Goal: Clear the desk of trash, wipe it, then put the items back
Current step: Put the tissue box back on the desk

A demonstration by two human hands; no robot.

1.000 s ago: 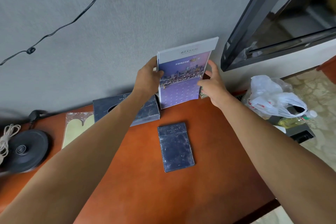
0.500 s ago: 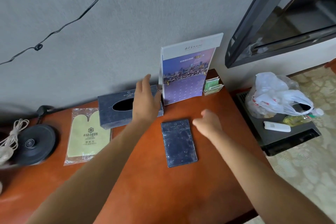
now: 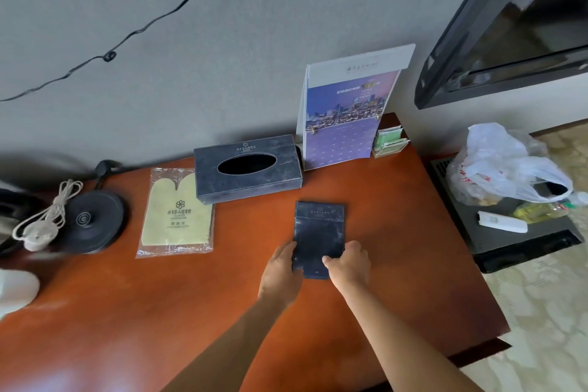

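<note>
Since the earlier frames we have let go of the calendar (image 3: 346,111), which stands at the desk's (image 3: 127,312) back right corner beside the empty-looking tissue box (image 3: 248,169); now our left hand (image 3: 281,274) and right hand (image 3: 348,264) pinch the dark folder (image 3: 319,232) by its near edge at mid-desk

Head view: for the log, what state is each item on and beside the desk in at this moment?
Dark folder: flat on the desk, near end gripped by both hands.
Left hand: holds the folder's left edge.
Right hand: holds its right edge.
Tissue box: slot showing no tissue.
Desk calendar: upright by the wall.
Packaged mitt: flat, in its plastic wrap.
Kettle base: no kettle on it.
Plastic bag: open, off the desk.
</note>
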